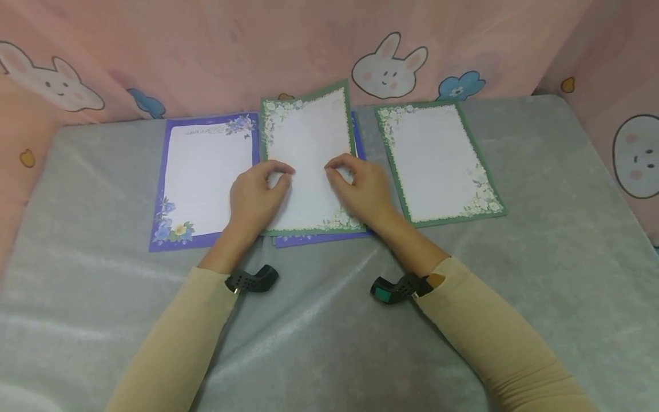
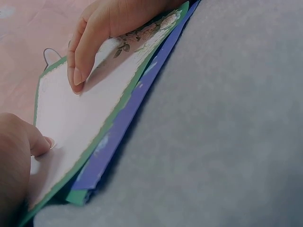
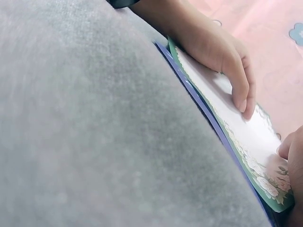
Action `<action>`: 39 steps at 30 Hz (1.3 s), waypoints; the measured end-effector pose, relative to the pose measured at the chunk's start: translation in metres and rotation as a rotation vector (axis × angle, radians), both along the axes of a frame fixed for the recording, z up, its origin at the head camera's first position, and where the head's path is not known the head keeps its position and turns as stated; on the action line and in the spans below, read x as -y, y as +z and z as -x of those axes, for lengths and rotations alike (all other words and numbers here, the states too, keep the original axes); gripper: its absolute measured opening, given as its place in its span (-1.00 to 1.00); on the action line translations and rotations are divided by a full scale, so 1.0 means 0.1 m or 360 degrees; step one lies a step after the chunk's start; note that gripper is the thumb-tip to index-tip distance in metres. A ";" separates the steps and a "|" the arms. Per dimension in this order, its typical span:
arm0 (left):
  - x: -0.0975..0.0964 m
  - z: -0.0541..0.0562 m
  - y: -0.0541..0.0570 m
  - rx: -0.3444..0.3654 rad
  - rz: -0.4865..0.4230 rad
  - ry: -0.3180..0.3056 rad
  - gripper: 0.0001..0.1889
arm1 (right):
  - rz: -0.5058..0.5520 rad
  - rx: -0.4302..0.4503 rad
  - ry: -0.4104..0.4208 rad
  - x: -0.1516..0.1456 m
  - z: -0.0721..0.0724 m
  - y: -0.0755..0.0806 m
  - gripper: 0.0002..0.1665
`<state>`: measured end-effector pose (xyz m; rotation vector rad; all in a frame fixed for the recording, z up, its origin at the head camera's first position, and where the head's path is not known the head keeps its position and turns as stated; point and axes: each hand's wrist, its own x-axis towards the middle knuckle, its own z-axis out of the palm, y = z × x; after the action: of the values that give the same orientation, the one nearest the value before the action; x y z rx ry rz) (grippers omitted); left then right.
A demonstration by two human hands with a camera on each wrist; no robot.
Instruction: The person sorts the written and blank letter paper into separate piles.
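Both hands rest with thumb and fingertips on a green-bordered floral sheet (image 1: 311, 137). My left hand (image 1: 257, 191) lies over its left side, index finger and thumb curved close together. Over the right side my right hand (image 1: 362, 186) mirrors it, the two sets of fingertips a small gap apart. Both hands' fingers lie on the sheet's upper face in the wrist views. The sheet's top right corner is raised and its far edge bends. A purple-bordered sheet (image 1: 321, 240) shows beneath it, and a green edge (image 2: 77, 196) peeks out lower still.
A purple-bordered floral sheet (image 1: 206, 171) lies to the left, partly behind my left hand. Another green-bordered sheet (image 1: 432, 160) lies to the right at a slant. All are on a grey cloth-covered table (image 1: 319, 343). A pink rabbit-print curtain (image 1: 309, 46) hangs along the back.
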<state>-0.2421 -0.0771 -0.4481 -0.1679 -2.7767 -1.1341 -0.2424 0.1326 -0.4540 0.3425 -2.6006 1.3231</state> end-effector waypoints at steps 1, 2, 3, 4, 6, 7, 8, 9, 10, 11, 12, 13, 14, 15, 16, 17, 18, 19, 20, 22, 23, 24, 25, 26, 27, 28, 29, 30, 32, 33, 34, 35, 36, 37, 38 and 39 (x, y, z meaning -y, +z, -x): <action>0.00 0.00 0.01 -0.0005 -0.0002 0.0002 -0.78 | 0.0001 -0.0002 0.0000 0.00 0.00 0.00 -0.79; 0.00 0.00 0.01 -0.0006 -0.0002 0.0002 -0.78 | 0.0000 -0.0006 0.0001 0.00 0.01 0.00 -0.79; 0.00 0.00 0.02 -0.0008 -0.0001 0.0002 -0.78 | 0.0002 -0.0007 0.0002 0.00 0.01 0.01 -0.79; 0.00 0.00 0.02 -0.0007 0.0000 0.0004 -0.78 | 0.0002 -0.0012 0.0006 0.00 0.01 0.01 -0.79; 0.00 0.00 0.01 -0.0005 0.0004 0.0005 -0.78 | 0.0005 -0.0016 0.0013 0.00 0.01 0.00 -0.78; 0.00 0.00 0.00 -0.0004 0.0008 0.0008 -0.78 | 0.0009 -0.0014 0.0017 -0.01 0.00 0.00 -0.78; 0.00 0.00 0.00 -0.0003 0.0011 0.0010 -0.79 | 0.0014 -0.0014 0.0023 -0.01 0.00 0.00 -0.78; 0.00 -0.01 -0.01 -0.0004 0.0011 0.0011 -0.79 | 0.0021 -0.0013 0.0027 -0.01 0.00 0.00 -0.78; 0.00 -0.01 -0.01 -0.0004 0.0008 0.0011 -0.79 | 0.0024 -0.0014 0.0030 -0.01 0.00 0.00 -0.78; 0.00 -0.01 -0.01 -0.0003 0.0008 0.0012 -0.79 | 0.0027 -0.0014 0.0031 -0.01 -0.01 0.00 -0.78; 0.00 -0.02 -0.01 -0.0001 0.0006 0.0011 -0.79 | 0.0028 -0.0013 0.0032 -0.01 -0.01 0.00 -0.78; 0.00 -0.02 -0.01 0.0002 0.0004 0.0009 -0.79 | 0.0028 -0.0012 0.0030 -0.01 -0.01 -0.01 -0.78; 0.00 -0.02 -0.01 0.0007 0.0001 0.0007 -0.79 | 0.0025 -0.0013 0.0029 -0.01 -0.01 -0.01 -0.79; 0.00 -0.02 -0.01 0.0011 -0.0002 0.0005 -0.79 | 0.0022 -0.0011 0.0026 -0.01 -0.01 -0.01 -0.79; 0.00 -0.02 -0.01 0.0014 -0.0001 0.0003 -0.80 | 0.0021 -0.0009 0.0025 -0.01 -0.01 -0.02 -0.78; 0.00 -0.02 -0.01 0.0017 0.0000 0.0001 -0.80 | 0.0023 -0.0005 0.0022 -0.01 -0.01 -0.02 -0.79; 0.00 -0.03 -0.01 0.0020 -0.0001 0.0000 -0.80 | 0.0030 0.0004 0.0016 -0.01 -0.01 -0.02 -0.79; 0.00 -0.02 -0.01 0.0023 -0.0001 0.0000 -0.80 | 0.0038 0.0010 0.0012 -0.01 -0.01 -0.02 -0.79; 0.00 -0.02 -0.02 0.0022 -0.0001 0.0000 -0.80 | 0.0046 0.0026 0.0006 -0.02 0.00 -0.03 -0.79; 0.00 -0.02 -0.02 0.0015 -0.0009 -0.0002 -0.79 | 0.0076 0.0039 -0.0003 -0.02 0.00 -0.03 -0.74; 0.00 -0.02 -0.02 0.0007 -0.0017 -0.0001 -0.78 | 0.0089 0.0046 -0.0011 -0.03 0.00 -0.03 -0.68; 0.00 -0.03 -0.03 -0.0003 -0.0030 0.0003 -0.78 | 0.0115 0.0063 -0.0010 -0.03 -0.01 -0.03 -0.59; 0.00 -0.03 -0.03 -0.0014 -0.0046 0.0007 -0.77 | 0.0134 0.0069 -0.0012 -0.03 -0.01 -0.03 -0.50; 0.00 -0.03 -0.03 -0.0028 -0.0068 0.0012 -0.77 | 0.0158 0.0079 -0.0016 -0.04 -0.01 -0.04 -0.39; 0.00 -0.04 -0.03 -0.0044 -0.0096 0.0016 -0.76 | 0.0187 0.0083 -0.0019 -0.04 -0.02 -0.03 -0.29; 0.00 -0.04 -0.04 -0.0062 -0.0125 0.0023 -0.76 | 0.0210 0.0093 -0.0028 -0.04 -0.02 -0.03 -0.22; -0.01 -0.04 -0.05 -0.0084 -0.0154 0.0027 -0.76 | 0.0236 0.0104 -0.0033 -0.04 -0.03 -0.03 -0.16; -0.01 -0.05 -0.05 -0.0102 -0.0188 0.0030 -0.76 | 0.0268 0.0117 -0.0036 -0.04 -0.03 -0.04 -0.13; -0.01 -0.06 -0.05 -0.0142 -0.0246 0.0027 -0.76 | 0.0308 0.0129 -0.0057 -0.04 -0.04 -0.04 -0.10; -0.02 -0.06 -0.06 -0.0162 -0.0269 0.0023 -0.76 | 0.0319 0.0132 -0.0067 -0.05 -0.05 -0.03 -0.09; -0.02 -0.06 -0.06 -0.0182 -0.0287 0.0020 -0.76 | 0.0328 0.0135 -0.0074 -0.05 -0.05 -0.03 -0.10; -0.02 -0.06 -0.06 -0.0200 -0.0304 0.0015 -0.76 | 0.0334 0.0134 -0.0083 -0.05 -0.05 -0.03 -0.10; -0.02 -0.05 -0.06 -0.0214 -0.0319 0.0012 -0.76 | 0.0337 0.0131 -0.0088 -0.05 -0.05 -0.03 -0.10; -0.01 -0.05 -0.07 -0.0228 -0.0327 0.0011 -0.75 | 0.0345 0.0129 -0.0092 -0.05 -0.05 -0.02 -0.11; -0.01 -0.04 -0.06 -0.0240 -0.0334 0.0013 -0.75 | 0.0347 0.0126 -0.0095 -0.05 -0.05 -0.02 -0.12; -0.01 -0.04 -0.06 -0.0252 -0.0340 0.0016 -0.75 | 0.0345 0.0122 -0.0102 -0.04 -0.05 -0.01 -0.13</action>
<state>-0.2384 -0.0762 -0.4543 -0.2106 -2.4975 -1.3417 -0.2378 0.1369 -0.4553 0.1747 -2.4725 1.6052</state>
